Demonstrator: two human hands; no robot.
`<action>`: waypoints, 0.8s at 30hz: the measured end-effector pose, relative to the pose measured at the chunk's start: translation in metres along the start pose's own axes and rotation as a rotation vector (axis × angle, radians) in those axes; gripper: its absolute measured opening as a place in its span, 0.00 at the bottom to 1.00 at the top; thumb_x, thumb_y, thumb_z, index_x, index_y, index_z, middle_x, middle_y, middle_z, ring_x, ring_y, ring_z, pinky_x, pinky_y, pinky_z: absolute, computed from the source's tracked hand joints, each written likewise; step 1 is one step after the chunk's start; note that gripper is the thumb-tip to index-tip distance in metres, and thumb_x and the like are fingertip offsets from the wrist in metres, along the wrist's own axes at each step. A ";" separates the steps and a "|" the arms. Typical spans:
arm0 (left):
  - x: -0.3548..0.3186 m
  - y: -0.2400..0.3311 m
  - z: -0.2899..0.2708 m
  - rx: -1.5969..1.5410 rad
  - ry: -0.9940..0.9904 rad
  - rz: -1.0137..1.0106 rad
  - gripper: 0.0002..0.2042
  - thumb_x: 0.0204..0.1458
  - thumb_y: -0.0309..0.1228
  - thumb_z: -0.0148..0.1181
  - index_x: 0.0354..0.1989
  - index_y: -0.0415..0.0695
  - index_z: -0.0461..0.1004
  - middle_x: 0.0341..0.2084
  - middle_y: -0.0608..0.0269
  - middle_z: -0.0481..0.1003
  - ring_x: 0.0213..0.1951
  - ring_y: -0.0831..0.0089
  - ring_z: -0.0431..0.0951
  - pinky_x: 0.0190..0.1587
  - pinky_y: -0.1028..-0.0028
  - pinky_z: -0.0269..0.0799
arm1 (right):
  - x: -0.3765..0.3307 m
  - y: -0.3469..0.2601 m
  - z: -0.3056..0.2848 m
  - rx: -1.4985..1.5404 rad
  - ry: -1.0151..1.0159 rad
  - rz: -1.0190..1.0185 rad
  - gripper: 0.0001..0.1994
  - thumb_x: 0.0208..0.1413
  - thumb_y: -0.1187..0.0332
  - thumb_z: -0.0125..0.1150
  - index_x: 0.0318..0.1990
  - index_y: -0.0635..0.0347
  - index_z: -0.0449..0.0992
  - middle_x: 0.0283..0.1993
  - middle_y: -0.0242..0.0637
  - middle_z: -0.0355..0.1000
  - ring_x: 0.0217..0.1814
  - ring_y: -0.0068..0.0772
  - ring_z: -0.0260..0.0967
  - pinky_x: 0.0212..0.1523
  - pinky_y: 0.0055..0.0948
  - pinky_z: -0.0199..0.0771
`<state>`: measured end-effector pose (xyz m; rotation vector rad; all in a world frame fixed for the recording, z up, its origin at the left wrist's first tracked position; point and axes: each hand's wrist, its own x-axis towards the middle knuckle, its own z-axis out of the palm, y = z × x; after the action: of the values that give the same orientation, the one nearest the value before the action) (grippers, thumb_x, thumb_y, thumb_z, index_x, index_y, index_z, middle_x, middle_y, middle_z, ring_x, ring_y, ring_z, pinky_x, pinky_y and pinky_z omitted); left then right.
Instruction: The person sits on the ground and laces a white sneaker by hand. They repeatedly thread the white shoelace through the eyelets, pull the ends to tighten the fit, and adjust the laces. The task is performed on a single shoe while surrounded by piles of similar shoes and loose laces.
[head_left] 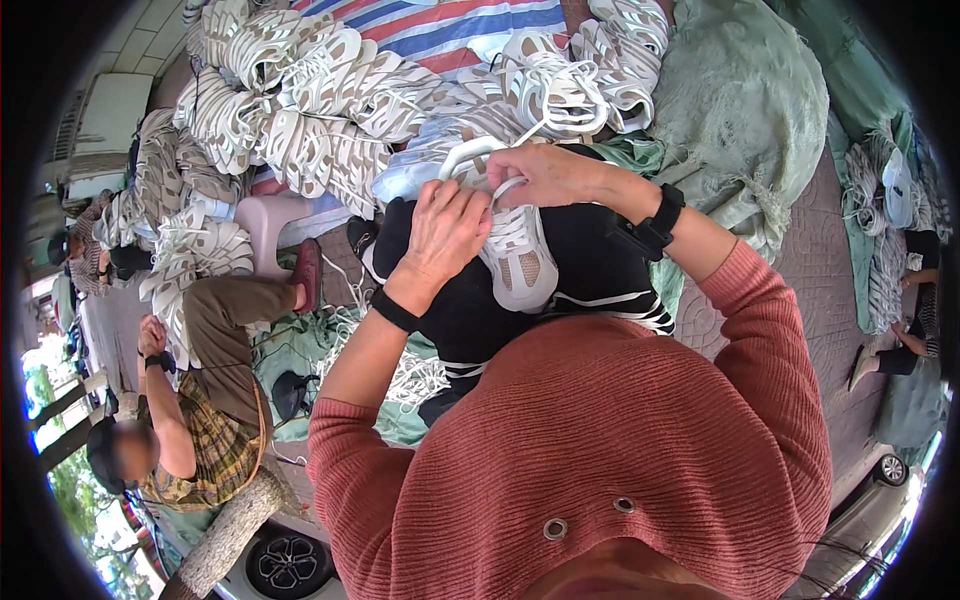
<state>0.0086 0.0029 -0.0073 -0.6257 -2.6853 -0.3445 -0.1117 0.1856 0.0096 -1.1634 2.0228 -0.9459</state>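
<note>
Currently, the shoe upper [523, 268] is sitting over the person's black trousers [598, 255], its rounded toe pointing back toward the body and its long axis running away, leaning slightly left. It is showing pale overlays around beige mesh, with white lace [515, 228] crossing its front. The right hand [545, 172] is pinching a lace loop; the left hand [440, 228] is curling alongside, its exact hold being hidden.
</note>
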 end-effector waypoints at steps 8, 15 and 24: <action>-0.004 0.004 -0.003 0.062 0.028 0.085 0.07 0.43 0.25 0.63 0.31 0.42 0.73 0.32 0.61 0.70 0.36 0.64 0.73 0.53 0.61 0.67 | -0.015 0.003 0.019 -0.545 0.269 -0.372 0.10 0.47 0.71 0.61 0.40 0.53 0.76 0.38 0.36 0.72 0.39 0.43 0.76 0.35 0.45 0.72; 0.005 0.001 -0.015 -0.380 -0.303 -0.278 0.02 0.41 0.24 0.61 0.24 0.43 0.74 0.25 0.64 0.70 0.33 0.66 0.75 0.58 0.63 0.60 | -0.014 -0.013 0.027 -0.390 0.115 -0.116 0.08 0.43 0.65 0.58 0.31 0.55 0.80 0.31 0.45 0.76 0.39 0.49 0.76 0.38 0.47 0.74; 0.024 -0.022 0.002 -0.454 -0.173 -0.413 0.08 0.44 0.21 0.64 0.31 0.38 0.71 0.29 0.58 0.70 0.33 0.62 0.75 0.39 0.67 0.70 | 0.001 -0.004 0.014 -0.377 0.306 0.248 0.13 0.44 0.59 0.56 0.30 0.58 0.80 0.32 0.48 0.77 0.40 0.54 0.75 0.41 0.47 0.75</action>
<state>-0.0219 -0.0070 -0.0027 -0.2119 -2.9093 -1.0743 -0.0992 0.1792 0.0045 -0.9613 2.6068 -0.6670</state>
